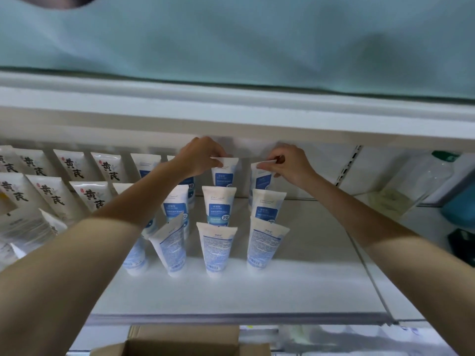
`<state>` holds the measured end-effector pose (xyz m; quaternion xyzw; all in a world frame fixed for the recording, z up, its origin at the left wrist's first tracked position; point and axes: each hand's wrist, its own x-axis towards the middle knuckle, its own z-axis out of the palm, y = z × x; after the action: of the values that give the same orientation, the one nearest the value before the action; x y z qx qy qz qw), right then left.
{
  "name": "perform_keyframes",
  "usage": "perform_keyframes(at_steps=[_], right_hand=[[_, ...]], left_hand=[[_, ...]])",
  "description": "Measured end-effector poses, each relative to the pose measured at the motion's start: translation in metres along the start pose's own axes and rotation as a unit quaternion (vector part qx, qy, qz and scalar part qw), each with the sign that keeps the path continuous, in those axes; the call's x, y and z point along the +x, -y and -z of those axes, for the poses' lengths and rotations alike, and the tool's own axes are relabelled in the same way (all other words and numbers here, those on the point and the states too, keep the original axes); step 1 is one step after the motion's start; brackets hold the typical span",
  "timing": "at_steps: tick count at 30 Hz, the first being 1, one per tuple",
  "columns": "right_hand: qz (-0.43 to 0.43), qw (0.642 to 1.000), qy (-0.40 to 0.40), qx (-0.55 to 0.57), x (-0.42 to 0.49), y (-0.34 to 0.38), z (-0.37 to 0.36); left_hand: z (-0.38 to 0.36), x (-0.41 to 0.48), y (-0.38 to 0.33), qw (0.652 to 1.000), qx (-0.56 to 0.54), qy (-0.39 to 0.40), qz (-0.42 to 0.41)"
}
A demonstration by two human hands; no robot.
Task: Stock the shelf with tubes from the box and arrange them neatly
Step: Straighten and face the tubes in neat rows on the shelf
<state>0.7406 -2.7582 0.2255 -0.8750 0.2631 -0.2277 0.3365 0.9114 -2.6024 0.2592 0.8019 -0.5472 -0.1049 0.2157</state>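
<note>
White plastic tubes with blue labels (218, 208) stand cap-down in rows on the white shelf (295, 286). At the back row, the left hand (199, 156) pinches the crimped top of one white-and-blue tube (224, 173), and the right hand (289, 165) is clamped on the top of the neighbouring tube (261, 179). Cream tubes with black characters (74, 165) fill the shelf's left side. An open brown cardboard box (185, 340) sits below the shelf's front edge.
</note>
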Motion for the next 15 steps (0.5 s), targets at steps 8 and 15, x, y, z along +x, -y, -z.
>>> perform_keyframes(at_steps=[8, 15], right_hand=[[-0.005, 0.999, -0.007, -0.042, -0.006, 0.004, 0.0], [-0.016, 0.996, -0.024, -0.087, -0.017, 0.013, 0.005]], left_hand=[[0.002, 0.004, -0.001, 1.0, 0.023, 0.018, -0.003], [0.012, 0.001, 0.002, 0.999, 0.031, -0.015, -0.039]])
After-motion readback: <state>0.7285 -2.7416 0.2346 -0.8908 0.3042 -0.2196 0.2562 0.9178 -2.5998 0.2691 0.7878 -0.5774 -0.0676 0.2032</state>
